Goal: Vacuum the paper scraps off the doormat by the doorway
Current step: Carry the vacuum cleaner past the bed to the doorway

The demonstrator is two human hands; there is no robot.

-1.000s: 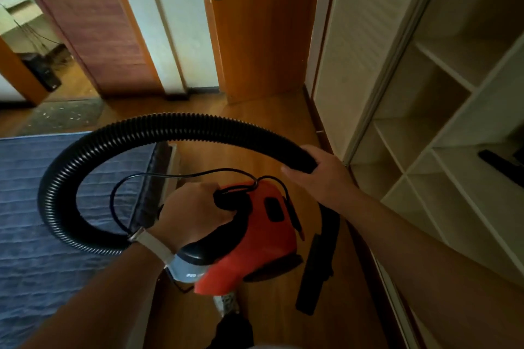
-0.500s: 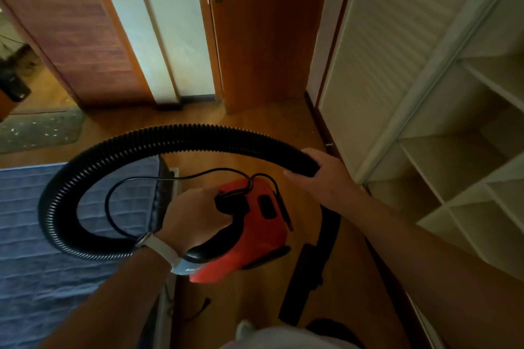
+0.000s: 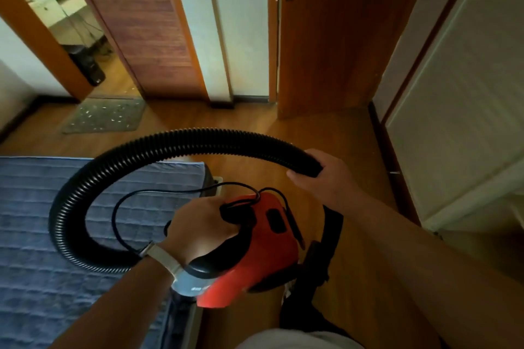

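While left fingers (image 3: 226, 224) grip the vacuum (image 3: 263, 258) handle, right fingers (image 3: 320, 159) clasp its hose (image 3: 175, 144).

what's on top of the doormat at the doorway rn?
Small pale paper scraps lie scattered across the grey doormat, with nothing else on it. Whatever lies under it is covered. The scraps are too small to count. The vacuum and hose are held short of it.

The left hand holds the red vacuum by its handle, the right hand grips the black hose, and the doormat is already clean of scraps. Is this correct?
Not quite. The head view shows the doormat strewn with pale paper scraps. The rest holds: the left hand holds the red vacuum by its handle, the right hand grips the black hose.
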